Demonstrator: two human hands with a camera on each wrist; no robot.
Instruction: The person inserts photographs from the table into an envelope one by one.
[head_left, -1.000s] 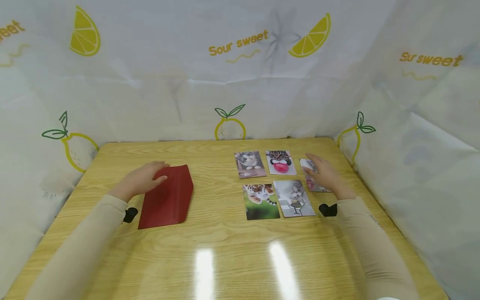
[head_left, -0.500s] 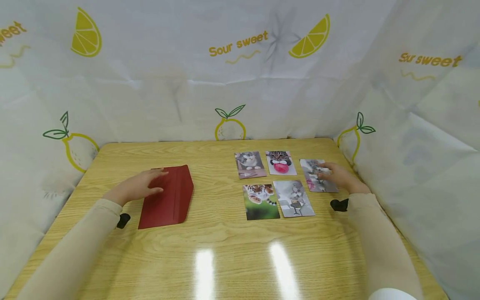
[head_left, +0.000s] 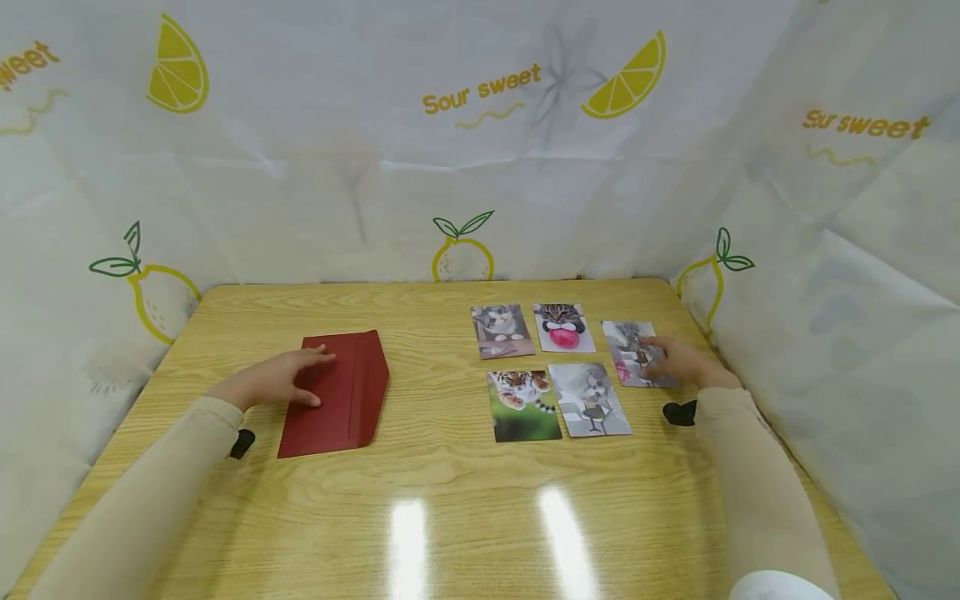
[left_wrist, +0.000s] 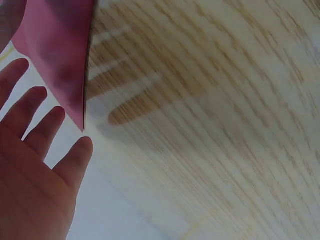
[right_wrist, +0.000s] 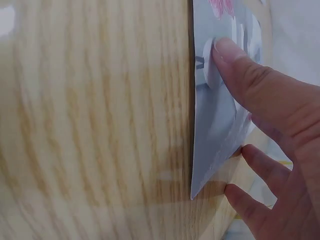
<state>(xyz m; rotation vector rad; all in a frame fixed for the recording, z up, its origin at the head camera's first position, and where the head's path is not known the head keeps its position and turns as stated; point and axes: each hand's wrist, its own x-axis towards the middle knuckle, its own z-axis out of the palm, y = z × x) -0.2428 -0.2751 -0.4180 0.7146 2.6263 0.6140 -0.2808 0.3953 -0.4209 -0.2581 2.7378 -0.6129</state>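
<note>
A red envelope (head_left: 330, 425) lies on the left of the wooden table, its flap side to the right. Over its left part hovers my left hand (head_left: 273, 382), fingers spread and holding nothing; the left wrist view shows the fingers apart beside the envelope (left_wrist: 65, 55). At the right, my right hand (head_left: 696, 365) is at a grey-and-pink picture card (head_left: 624, 342). In the right wrist view, the thumb (right_wrist: 242, 70) rests on the face of the card (right_wrist: 215, 115), while other fingertips touch down near its edge. This card looks flat on the table.
Left of the right hand lie several more picture cards: a grey-white cat (head_left: 504, 333), a tabby with a pink ball (head_left: 564, 335), a tiger cub (head_left: 525, 417) and a grey scene (head_left: 588, 400). White printed sheeting (head_left: 315, 208) walls the table's back and sides.
My right hand has drawn right and down, uncovering more of the rightmost card. My left hand has shifted slightly left and down over the envelope. The cards and envelope stay in place.
</note>
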